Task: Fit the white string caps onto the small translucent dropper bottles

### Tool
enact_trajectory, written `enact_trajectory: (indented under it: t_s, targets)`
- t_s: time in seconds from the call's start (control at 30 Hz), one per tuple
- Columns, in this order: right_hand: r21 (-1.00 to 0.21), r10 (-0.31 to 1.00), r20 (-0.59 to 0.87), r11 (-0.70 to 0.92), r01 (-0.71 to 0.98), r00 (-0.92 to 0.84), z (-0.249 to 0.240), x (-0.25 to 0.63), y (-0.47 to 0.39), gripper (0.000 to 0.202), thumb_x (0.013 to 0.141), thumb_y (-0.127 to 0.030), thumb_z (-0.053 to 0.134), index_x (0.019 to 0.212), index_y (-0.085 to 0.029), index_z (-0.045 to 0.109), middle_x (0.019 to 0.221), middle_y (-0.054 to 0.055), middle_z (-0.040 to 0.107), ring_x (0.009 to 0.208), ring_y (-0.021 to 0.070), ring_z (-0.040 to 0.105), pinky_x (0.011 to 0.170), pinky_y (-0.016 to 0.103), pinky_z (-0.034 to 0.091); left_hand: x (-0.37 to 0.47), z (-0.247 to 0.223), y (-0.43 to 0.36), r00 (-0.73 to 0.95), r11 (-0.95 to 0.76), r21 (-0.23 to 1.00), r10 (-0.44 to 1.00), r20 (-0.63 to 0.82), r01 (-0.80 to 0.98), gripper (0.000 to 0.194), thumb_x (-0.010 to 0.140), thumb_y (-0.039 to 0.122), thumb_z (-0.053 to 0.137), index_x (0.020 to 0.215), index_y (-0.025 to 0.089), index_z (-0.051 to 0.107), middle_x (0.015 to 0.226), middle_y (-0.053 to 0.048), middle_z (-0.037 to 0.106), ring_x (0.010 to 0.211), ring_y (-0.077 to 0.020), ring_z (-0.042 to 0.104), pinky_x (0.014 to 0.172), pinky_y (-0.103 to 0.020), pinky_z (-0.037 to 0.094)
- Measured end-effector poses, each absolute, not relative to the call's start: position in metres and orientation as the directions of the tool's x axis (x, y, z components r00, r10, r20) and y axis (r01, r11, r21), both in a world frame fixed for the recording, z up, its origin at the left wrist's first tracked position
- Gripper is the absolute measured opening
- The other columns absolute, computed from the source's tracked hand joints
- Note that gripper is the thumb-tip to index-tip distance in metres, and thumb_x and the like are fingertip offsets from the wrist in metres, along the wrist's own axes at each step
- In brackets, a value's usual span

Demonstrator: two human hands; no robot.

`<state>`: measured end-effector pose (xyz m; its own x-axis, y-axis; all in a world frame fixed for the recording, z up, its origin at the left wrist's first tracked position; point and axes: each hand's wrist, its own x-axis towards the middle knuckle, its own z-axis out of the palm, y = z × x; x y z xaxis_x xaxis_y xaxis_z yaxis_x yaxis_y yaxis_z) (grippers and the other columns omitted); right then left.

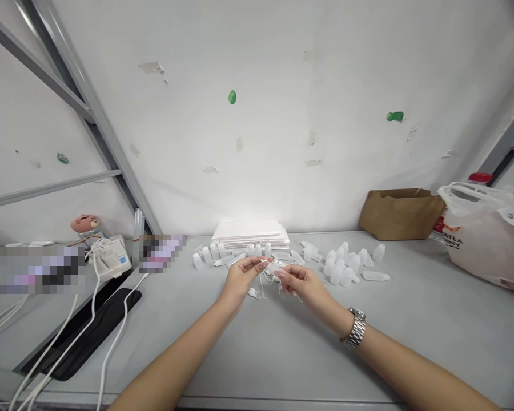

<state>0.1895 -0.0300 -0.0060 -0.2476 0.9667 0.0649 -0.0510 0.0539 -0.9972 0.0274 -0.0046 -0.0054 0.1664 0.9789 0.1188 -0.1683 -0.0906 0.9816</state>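
Pinches a small bottle (276, 267) with left hand (241, 278) and right hand (305, 282) above the desk (265, 359), near other bottles (337, 272)

Wall (274, 120): green scraps (232, 97), tape bits (153, 67)
Right: brown cardboard box (398, 218) beside plastic carrier bag (480, 240)
Left: pink bear figurine (84, 222) near white power strip (116, 258); cables (125, 313) cross a black panel (101, 326)

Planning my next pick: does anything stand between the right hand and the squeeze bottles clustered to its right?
Nothing visible stands between the right hand and the clustered squeeze bottles; that hand holds a small translucent bottle.
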Motion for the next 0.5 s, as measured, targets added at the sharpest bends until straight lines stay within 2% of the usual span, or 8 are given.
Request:
enact_trajectory:
  t_s: [0.17,0.27,0.4,0.5]
  targets:
    - [-0.995,0.978,0.099,0.103,0.009,-0.185,-0.004,0.186,-0.036,0.032,0.071,-0.048,0.061,0.067,-0.016,0.055,0.054,-0.003,0.047,0.051,0.01,0.041,0.053,0.025,0.032,0.03,-0.008,-0.007,0.128,-0.132,0.976,0.979,0.155,-0.175,0.02,0.064,0.032,0.068,0.077,0.017,0.07,0.091,-0.007,0.069,0.091,-0.0219,0.06,0.085,-0.033,0.041]
    - [-0.996,0.971,0.091,0.084,-0.04,-0.221,-0.006,0.186,-0.035,0.035,0.071,-0.049,0.06,0.06,-0.016,0.053,0.052,-0.003,0.045,0.05,0.0098,0.039,0.054,0.026,0.031,0.029,-0.008,-0.007,0.127,-0.133,0.977,0.98,0.155,-0.164,0.018,0.064,0.031,0.068,0.075,0.017,0.07,0.091,-0.007,0.07,0.091,-0.0225,0.06,0.085,-0.034,0.041]
    - [-0.94,0.918,-0.025,-0.156,-0.303,-0.395,-0.013,0.189,-0.03,0.035,0.072,-0.047,0.06,0.057,-0.017,0.052,0.046,-0.005,0.038,0.048,0.0089,0.034,0.063,0.029,0.036,0.029,-0.005,-0.008,0.175,-0.12,0.98,0.973,0.148,-0.16,0.018,0.064,0.03,0.068,0.078,0.018,0.071,0.093,-0.006,0.07,0.094,-0.023,0.06,0.088,-0.035,0.041]
    - [-0.885,0.898,-0.083,-0.266,-0.382,-0.433,-0.016,0.191,-0.028,0.028,0.072,-0.042,0.062,0.065,-0.016,0.057,0.047,-0.006,0.039,0.045,0.0073,0.03,0.065,0.03,0.038,0.03,0.0,-0.011,0.217,-0.106,0.985,0.967,0.135,-0.138,0.022,0.066,0.031,0.067,0.083,0.019,0.071,0.097,-0.006,0.069,0.098,-0.0234,0.059,0.089,-0.035,0.041]
